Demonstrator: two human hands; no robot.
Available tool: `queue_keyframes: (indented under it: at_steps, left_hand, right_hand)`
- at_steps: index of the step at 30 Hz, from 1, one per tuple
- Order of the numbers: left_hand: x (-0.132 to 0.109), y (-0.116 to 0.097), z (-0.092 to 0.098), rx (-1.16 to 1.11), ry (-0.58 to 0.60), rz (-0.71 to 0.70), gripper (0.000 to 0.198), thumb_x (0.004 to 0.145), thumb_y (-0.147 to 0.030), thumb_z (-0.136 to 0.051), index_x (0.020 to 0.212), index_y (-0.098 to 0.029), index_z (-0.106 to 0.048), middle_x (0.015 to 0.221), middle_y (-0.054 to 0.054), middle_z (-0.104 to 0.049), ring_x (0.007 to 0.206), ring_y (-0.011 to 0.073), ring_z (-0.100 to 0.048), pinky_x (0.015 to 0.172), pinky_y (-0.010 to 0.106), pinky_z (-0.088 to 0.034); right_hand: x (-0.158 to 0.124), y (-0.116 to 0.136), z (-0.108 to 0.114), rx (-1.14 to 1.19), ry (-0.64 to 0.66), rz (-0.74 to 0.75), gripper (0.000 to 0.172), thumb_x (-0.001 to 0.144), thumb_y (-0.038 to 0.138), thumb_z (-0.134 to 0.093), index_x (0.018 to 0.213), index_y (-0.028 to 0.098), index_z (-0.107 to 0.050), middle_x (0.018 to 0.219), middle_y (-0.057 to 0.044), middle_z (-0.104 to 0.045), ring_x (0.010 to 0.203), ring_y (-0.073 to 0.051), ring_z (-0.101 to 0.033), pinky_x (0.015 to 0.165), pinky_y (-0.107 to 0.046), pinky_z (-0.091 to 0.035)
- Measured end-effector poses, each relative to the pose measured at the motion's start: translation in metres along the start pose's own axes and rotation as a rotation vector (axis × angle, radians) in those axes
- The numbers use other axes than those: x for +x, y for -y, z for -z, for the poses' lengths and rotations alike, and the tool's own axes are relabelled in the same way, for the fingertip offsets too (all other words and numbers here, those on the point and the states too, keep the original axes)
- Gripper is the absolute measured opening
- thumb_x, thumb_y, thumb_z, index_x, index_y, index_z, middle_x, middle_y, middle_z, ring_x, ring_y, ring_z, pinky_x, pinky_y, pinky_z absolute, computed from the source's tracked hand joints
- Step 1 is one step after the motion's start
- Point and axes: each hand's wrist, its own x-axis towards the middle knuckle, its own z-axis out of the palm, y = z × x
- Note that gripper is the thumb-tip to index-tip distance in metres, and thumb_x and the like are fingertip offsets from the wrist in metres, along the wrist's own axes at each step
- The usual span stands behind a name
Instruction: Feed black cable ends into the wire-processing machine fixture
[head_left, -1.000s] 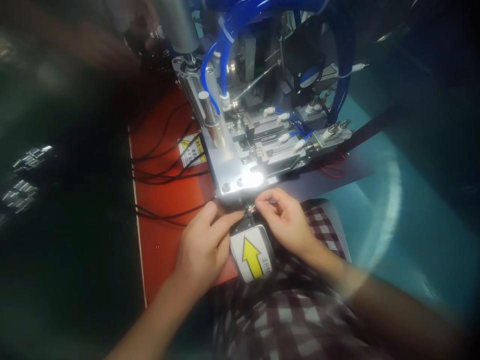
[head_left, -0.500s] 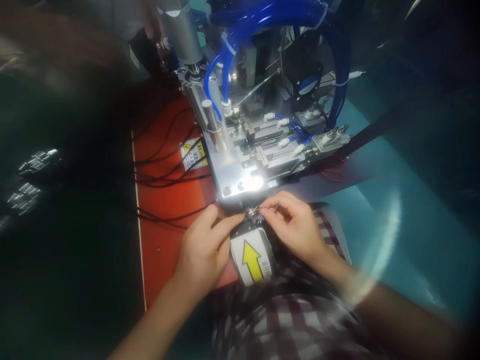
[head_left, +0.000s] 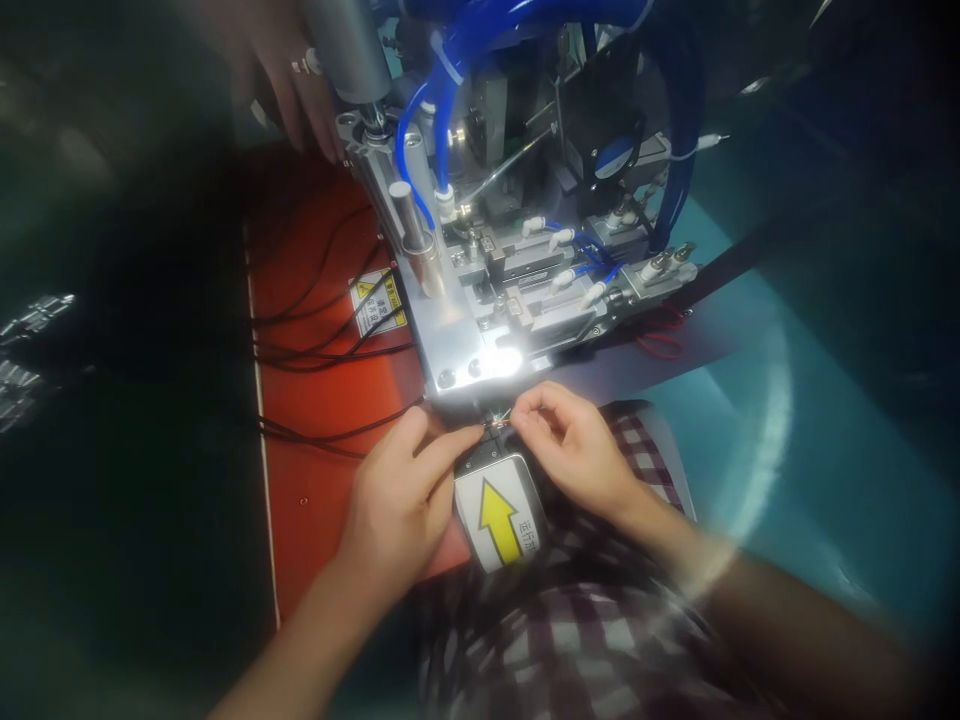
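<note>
Pinching the fine wires (head_left: 499,418) from either side, the left hand (head_left: 397,495) and right hand (head_left: 574,450) meet fingertip to fingertip just in front of the machine's metal plate (head_left: 457,345). A yellow-arrow label (head_left: 499,515) lies nearer than the plate. Black cables (head_left: 330,345) cross the red mat (head_left: 322,490) left of it, and another person's hand (head_left: 292,70) shows beyond it.

At frame centre your right hand (head_left: 577,450) pinches the thin coloured wire ends (head_left: 498,420) under the shiny silver metal machine plate (head_left: 454,350). Your left hand (head_left: 397,500) touches them with its forefinger, just above the white yellow-arrow label (head_left: 499,520).
</note>
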Motion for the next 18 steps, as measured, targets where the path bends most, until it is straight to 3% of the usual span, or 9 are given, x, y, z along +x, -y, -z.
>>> queue_keyframes:
  at_steps: [13, 18]
  left_hand:
    - [0.0016, -0.0019, 0.0014, 0.042, 0.017, -0.032, 0.031, 0.089, -0.006, -0.047, 0.108, -0.016, -0.069, 0.087, 0.005, -0.054, 0.077, 0.0146, -0.054, 0.061, 0.025, -0.046]
    - [0.0021, -0.0036, 0.0018, 0.104, 0.013, -0.061, 0.031, 0.090, -0.007, -0.045, 0.109, -0.017, -0.069, 0.084, 0.005, -0.052, 0.074, 0.0143, -0.053, 0.059, 0.025, -0.046]
  right_hand:
    - [0.0018, 0.0050, 0.0005, -0.174, -0.021, 0.085, 0.012, 0.087, 0.017, -0.052, 0.076, 0.018, -0.058, 0.075, -0.002, -0.057, 0.069, -0.014, -0.054, 0.062, -0.027, -0.043]
    - [0.0027, 0.0058, 0.0016, -0.228, -0.020, 0.042, 0.013, 0.086, 0.015, -0.053, 0.074, 0.019, -0.057, 0.072, -0.001, -0.059, 0.067, -0.015, -0.056, 0.062, -0.027, -0.044]
